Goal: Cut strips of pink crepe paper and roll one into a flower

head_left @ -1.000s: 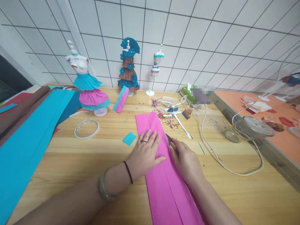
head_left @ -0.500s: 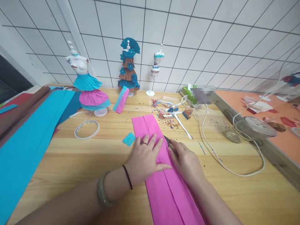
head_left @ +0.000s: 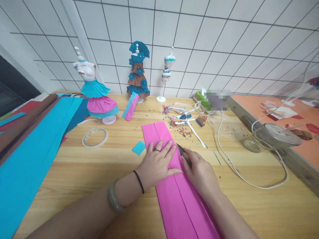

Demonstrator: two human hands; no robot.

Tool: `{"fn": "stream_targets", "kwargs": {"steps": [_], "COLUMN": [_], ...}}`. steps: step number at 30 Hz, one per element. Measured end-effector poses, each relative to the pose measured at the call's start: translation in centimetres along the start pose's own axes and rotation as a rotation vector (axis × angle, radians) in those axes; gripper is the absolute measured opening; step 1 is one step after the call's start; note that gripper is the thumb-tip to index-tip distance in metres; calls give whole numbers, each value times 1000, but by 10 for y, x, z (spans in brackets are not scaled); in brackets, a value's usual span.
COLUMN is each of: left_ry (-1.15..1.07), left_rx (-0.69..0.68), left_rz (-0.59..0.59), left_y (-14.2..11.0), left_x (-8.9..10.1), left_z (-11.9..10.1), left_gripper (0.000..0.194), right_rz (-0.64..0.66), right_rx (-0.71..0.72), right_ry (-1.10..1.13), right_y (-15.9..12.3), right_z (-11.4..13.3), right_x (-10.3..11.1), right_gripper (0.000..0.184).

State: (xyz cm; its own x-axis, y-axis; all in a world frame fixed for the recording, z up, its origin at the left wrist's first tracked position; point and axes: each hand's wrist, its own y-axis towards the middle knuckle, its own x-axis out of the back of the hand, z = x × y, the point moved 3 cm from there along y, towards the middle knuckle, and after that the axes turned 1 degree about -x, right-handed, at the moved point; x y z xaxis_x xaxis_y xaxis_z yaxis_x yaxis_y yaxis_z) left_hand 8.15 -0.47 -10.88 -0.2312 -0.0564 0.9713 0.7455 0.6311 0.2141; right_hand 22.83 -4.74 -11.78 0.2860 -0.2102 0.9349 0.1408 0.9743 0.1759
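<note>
- Broadly, a pale wooden-plank counter point(head_left: 74, 179) carries the work and gives a firm surface to press against.
- Along its middle, running toward the near edge of view, lies a long, folded, magenta-pink strip of crepe-like sheet point(head_left: 170, 196). Paper or cloth, I cannot tell; it is probably light, limp and easily creased or torn, so a flat palm near the far end, clear of the right edge, seems the safest hold.
- Palm down, the left hand point(head_left: 159, 162) presses on that strip, fingers slightly spread, thumb reaching across.
- Curled at the strip's right edge, the right hand point(head_left: 201, 171) grips a dark-bladed cutting tool point(head_left: 183, 153), mostly hidden; it looks rigid and sharp-tipped, best held behind the blade.
- Farther back, a green packet point(head_left: 200, 99) is partly blurred out; no brand is readable.
- Smaller, a white ring-shaped tape roll point(head_left: 96, 130) shows no legible writing.
</note>
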Motion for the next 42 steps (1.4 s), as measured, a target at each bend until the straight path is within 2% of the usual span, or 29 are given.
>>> {"fn": "stream_targets", "kwargs": {"steps": [6,9,17,23,32,38,42], "left_ry": [-25,-56,-125,-165,-139,-170,-263], "left_rx": [57,81,17,42,6,28,103], "left_rz": [-35,-68,-16,-5,4,-6,-43], "left_y": [5,7,6,6,4,4,4], "left_x": [4,1,-6,-4,-6,-4,-3], "left_z": [0,2,1,1,-3,-2,3], "left_gripper": [80,77,78,84,77,78,81], "right_rz": [-3,-17,-29,-29,7,21,-6], "right_rx": [16,16,-8,-13,-18,-27,-36], "right_ry": [30,49,93,71,51,20,31], "right_y": [0,0,1,1,1,1,1], "right_z": [-2,-2,-3,-5,-2,0,-2], "right_x": [0,1,2,1,1,2,1], "right_gripper": [35,34,36,35,36,35,36]}}
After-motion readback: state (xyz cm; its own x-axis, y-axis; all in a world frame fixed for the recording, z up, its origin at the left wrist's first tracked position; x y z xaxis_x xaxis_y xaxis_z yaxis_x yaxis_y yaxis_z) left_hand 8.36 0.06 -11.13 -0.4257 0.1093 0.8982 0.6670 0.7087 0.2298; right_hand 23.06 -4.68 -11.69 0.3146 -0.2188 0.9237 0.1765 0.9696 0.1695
